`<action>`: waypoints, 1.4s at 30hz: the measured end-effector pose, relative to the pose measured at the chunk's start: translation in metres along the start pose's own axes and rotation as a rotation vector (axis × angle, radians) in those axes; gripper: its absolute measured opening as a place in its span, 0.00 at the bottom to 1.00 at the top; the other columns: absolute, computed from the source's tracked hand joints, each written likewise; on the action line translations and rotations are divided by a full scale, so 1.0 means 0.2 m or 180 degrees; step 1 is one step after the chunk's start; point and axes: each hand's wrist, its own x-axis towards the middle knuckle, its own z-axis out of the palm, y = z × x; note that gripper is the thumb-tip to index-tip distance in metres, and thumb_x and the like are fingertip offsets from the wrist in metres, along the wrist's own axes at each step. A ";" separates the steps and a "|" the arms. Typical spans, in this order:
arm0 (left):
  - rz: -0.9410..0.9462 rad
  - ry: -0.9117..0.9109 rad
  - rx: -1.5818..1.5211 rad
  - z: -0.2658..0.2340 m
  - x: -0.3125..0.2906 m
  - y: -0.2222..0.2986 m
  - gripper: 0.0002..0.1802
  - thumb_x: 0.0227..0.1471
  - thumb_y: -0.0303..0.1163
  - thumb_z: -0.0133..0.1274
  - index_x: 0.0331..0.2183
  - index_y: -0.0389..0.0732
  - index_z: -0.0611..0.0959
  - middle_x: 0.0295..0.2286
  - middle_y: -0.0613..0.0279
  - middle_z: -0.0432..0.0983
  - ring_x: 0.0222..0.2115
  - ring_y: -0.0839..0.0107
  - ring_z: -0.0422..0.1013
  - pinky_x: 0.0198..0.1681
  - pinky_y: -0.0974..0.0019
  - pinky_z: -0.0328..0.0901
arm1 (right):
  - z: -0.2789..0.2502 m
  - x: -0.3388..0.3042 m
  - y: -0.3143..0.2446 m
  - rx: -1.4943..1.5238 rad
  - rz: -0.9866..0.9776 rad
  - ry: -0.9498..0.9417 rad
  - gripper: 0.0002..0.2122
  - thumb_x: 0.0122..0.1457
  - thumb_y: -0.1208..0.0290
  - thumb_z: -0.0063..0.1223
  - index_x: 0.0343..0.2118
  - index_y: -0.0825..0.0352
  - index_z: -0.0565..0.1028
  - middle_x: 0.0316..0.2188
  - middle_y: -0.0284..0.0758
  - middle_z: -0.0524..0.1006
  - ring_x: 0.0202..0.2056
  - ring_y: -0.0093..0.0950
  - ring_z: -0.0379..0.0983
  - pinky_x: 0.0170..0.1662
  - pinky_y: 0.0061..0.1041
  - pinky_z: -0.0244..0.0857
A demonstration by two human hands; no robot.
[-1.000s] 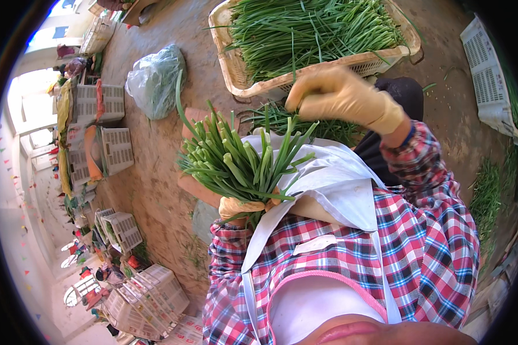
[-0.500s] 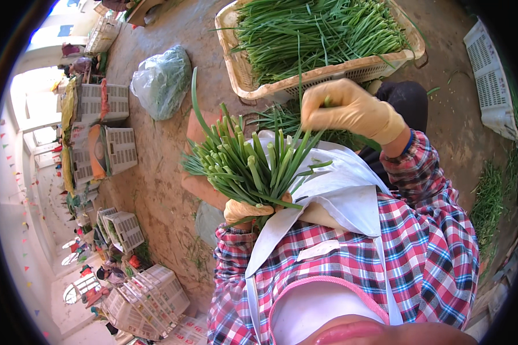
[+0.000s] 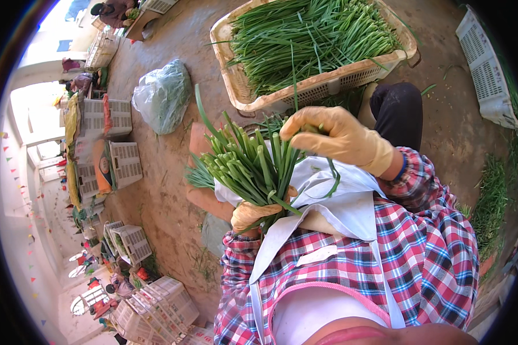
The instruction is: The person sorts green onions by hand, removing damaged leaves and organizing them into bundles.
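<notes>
My left hand [image 3: 253, 215], in a tan glove, is closed around the lower part of a thick bunch of green chives [image 3: 253, 164], with the pale cut ends fanning upward. My right hand [image 3: 345, 142], also gloved, is just right of the bunch's top. Its fingers curl around a few chive stalks [image 3: 313, 129], whose ends show between thumb and fingers. One limp leaf [image 3: 334, 179] hangs below that hand over my white apron [image 3: 351, 207]. How many stalks the right hand holds is hidden by its fingers.
A cream plastic crate [image 3: 250, 105] full of chives stands ahead. Left of it a clear plastic bag [image 3: 164, 98] rests on the dirt floor. Another white crate [image 3: 486, 69] is at far right, above loose green scraps [image 3: 489, 207]. Stacked crates [image 3: 126, 164] and people line the left.
My right hand has moved left and down toward the bunch, and its fingers have turned so stalk ends show. My left hand keeps its hold, shifted slightly right. The view has tilted slightly.
</notes>
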 end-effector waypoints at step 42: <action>-0.0447 0.0226 0.0620 0.05 0.02 0.14 0.19 0.53 0.32 0.44 0.48 0.46 0.70 0.44 0.67 0.67 0.43 0.73 0.65 0.45 0.67 0.65 | -0.04 0.00 -0.10 -0.1114 -0.0487 0.0128 0.04 0.50 0.73 0.58 0.27 0.66 0.76 0.19 0.30 0.71 0.19 0.15 0.63 0.21 0.15 0.57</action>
